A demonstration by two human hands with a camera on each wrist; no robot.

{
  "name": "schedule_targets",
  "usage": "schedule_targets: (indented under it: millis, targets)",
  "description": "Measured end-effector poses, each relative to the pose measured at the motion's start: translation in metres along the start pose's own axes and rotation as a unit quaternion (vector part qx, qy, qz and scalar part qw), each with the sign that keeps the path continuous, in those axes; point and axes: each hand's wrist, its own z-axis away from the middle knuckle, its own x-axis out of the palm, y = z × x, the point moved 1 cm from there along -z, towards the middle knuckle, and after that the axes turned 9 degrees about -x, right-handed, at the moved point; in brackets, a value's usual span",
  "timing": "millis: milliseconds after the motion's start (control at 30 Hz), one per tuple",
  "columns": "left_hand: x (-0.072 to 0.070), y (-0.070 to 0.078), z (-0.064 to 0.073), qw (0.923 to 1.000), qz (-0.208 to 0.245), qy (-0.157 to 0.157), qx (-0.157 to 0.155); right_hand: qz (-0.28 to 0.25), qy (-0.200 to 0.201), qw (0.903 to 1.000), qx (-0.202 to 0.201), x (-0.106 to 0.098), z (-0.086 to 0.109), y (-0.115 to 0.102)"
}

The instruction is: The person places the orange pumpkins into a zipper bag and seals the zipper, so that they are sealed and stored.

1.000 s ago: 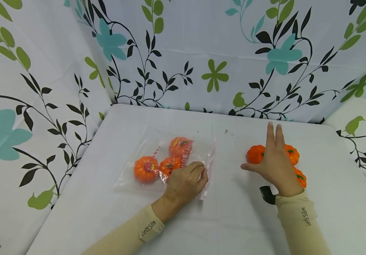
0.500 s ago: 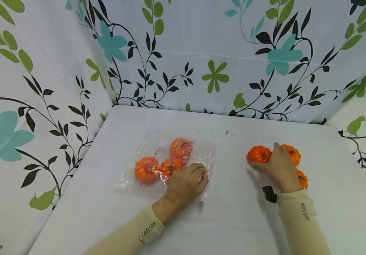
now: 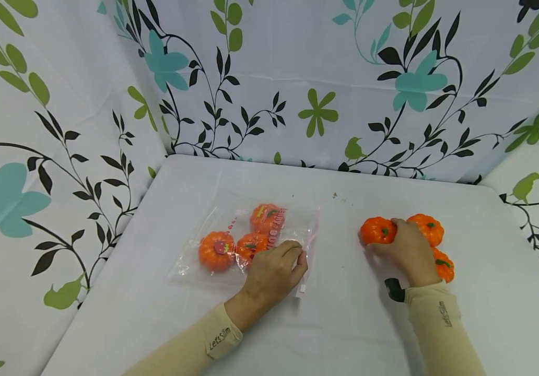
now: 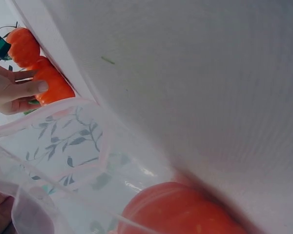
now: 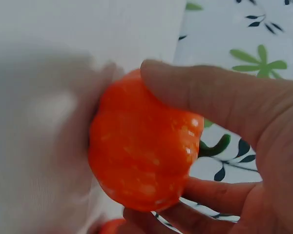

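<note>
Holding a glossy orange pumpkin (image 5: 141, 141) in the right grip (image 3: 410, 253), thumb along one side and fingers round the other, at the left end of a loose cluster on the right part of the white surface (image 3: 344, 324). Hard to tell whether lifted or touching there. Looks like moulded plastic, so probably light, stiff and hardly fragile, though perhaps slippery on the shiny skin. Best taken across the ribbed sides at the widest part, rather than by the thin green stem (image 5: 215, 146) poking out between thumb and fingers. Pinching the edge of a clear bag (image 3: 295, 219) near the mouth in the left grip (image 3: 271, 271), with three bagged pumpkins (image 3: 216, 251) lying inside. Seems thin and floppy, likely to sag or slide unless held by the rim. Just right of the right grip, two loose pumpkins (image 3: 426, 228), near enough to be nudged by the knuckles or the sleeve (image 3: 443, 326). In the way at the bag, perhaps, the left grip itself, lying over the near side. Behind everything, a leaf-patterned cloth (image 3: 260, 62), well apart from both hands.
</note>
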Motion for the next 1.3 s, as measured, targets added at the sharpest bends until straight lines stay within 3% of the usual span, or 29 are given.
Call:
schedule_targets:
  millis: [233,467,967,1300]
  targets:
    - [0.0,0.001,-0.001,0.9999,0.007,0.007,-0.004,-0.065,-0.04,0.9965,-0.034,0.003,0.007,-0.016]
    - [-0.001,0.001,-0.002,0.9998,0.006,0.015,-0.009,-0.092,-0.038,0.9901,-0.099,0.017,0.007,-0.037]
    - [-0.004,0.0,-0.004,0.9999,0.004,0.012,-0.01,-0.178,-0.019,0.9631,-0.201,0.061,0.005,-0.081]
    - [-0.003,0.0,-0.001,0.9997,0.0,0.025,0.003,-0.247,0.017,0.9524,-0.178,0.086,-0.005,-0.093]
